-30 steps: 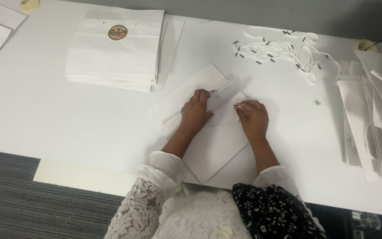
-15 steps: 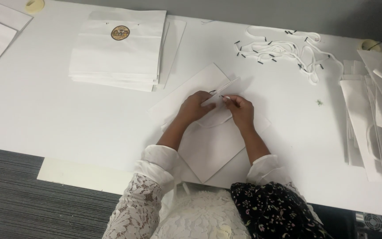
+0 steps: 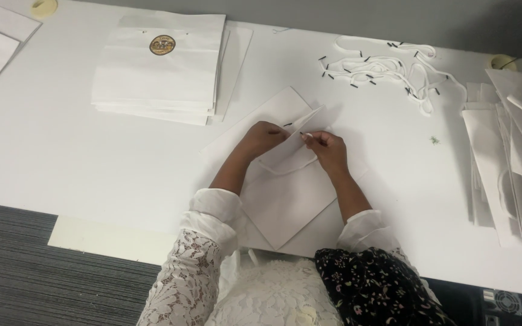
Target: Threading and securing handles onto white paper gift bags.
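Note:
A flat white paper bag [image 3: 288,202] lies slantwise on the white table [image 3: 61,151] in front of me. My left hand [image 3: 265,136] pinches the bag's raised top flap [image 3: 300,130] near its edge. My right hand [image 3: 325,149] is closed on a white cord [image 3: 294,166] whose black tip sits at the flap's edge. The cord loops down over the bag between both hands.
A stack of white bags with a round gold emblem [image 3: 161,63] lies at the back left. Loose white cords with black tips [image 3: 388,69] are scattered at the back right. More white bags [image 3: 509,163] are fanned out along the right edge. Tape rolls [image 3: 43,7] sit at the far corners.
Both hands have moved from pressing flat on the bag up to its top edge. The flap is lifted, and the right hand now holds a cord at it.

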